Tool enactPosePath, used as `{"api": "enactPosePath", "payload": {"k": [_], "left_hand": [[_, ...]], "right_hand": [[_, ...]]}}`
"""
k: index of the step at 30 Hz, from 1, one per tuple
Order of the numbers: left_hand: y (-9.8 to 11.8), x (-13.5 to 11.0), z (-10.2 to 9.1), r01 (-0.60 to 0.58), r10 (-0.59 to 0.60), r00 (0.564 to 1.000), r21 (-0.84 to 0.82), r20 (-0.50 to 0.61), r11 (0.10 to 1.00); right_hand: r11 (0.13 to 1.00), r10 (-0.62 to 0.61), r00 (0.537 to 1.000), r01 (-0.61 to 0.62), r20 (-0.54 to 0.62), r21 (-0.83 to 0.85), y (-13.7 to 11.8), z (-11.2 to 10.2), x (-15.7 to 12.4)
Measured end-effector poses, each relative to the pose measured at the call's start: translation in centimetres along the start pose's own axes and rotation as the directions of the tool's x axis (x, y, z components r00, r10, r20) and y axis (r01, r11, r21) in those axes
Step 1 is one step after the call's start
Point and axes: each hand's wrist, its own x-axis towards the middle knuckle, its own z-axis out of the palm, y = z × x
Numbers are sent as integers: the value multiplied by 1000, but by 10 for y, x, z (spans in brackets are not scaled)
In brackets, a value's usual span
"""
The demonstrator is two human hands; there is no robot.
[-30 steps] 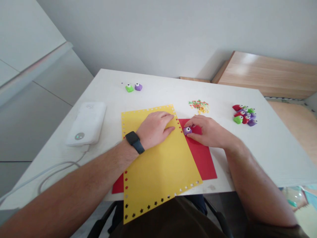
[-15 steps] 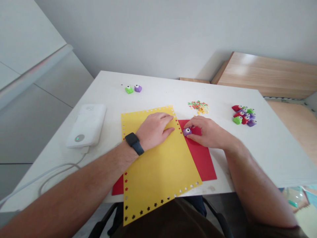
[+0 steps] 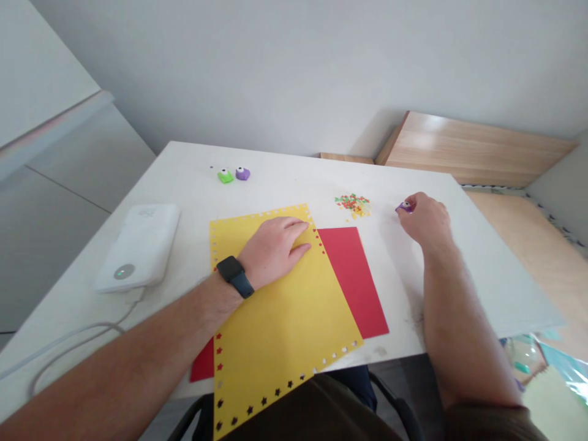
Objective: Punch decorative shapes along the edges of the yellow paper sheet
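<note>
My left hand (image 3: pixel 275 250) lies flat on a yellow sheet (image 3: pixel 294 324), its fingers stretched out and holding nothing. Star-shaped and other small holes run along the sheet's edges. Beneath it, a red sheet (image 3: pixel 356 282) sticks out on the right and at the lower left. Away to the right, my right hand (image 3: pixel 427 220) grips a small purple paper punch (image 3: pixel 403 207) between thumb and fingers, over the white table. The cluster of punches seen there earlier is hidden by this hand.
A green punch (image 3: pixel 225 176) and a second purple punch (image 3: pixel 243 174) stand at the back left. Small punched paper bits (image 3: pixel 353 204) lie in a pile behind the red sheet. A white power bank (image 3: pixel 140 248) with a cable (image 3: pixel 114 324) sits on the left of the white table (image 3: pixel 285 177).
My right hand has moved right and away from the yellow sheet's edge, carrying the purple punch with it. My left hand stays on the sheet. The view has shifted slightly.
</note>
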Motion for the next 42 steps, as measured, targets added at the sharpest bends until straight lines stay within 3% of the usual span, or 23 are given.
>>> {"api": "enactPosePath", "payload": {"k": [4, 8, 14, 19, 24, 28, 32, 36, 42], "left_hand": [[-2, 0, 2, -12, 12, 1000, 2, -15, 1000], [-4, -1, 4, -22, 22, 999, 0, -33, 1000], [-6, 2, 0, -19, 18, 997, -9, -70, 1000], [-19, 8, -10, 89, -88, 985, 0, -149, 996], [-52, 25, -30, 289, -268, 919, 33, -290, 957], [-86, 43, -40, 481, -437, 860, 128, -264, 867], [-110, 56, -37, 636, -581, 770, 262, -262, 725], [-120, 62, -31, 655, -597, 755, 334, -270, 678], [-127, 64, -28, 636, -566, 770, 273, -295, 722]], "right_hand": [[986, 132, 989, -124, 63, -111, 19, 7, 8], [983, 152, 986, -143, 74, -115, 20, 12, 8], [992, 86, 996, -87, -14, -90, 5, 16, 0], [999, -33, 995, 33, -91, 7, -11, 18, -10], [991, -94, 981, 109, -172, 78, -23, 21, -15], [982, -115, 970, 144, -212, 125, -29, 22, -18], [973, -134, 967, 170, -218, 156, -34, 20, -22], [969, -152, 965, 188, -216, 162, -38, 17, -25], [960, -170, 961, 212, -219, 181, -46, 11, -30]]}}
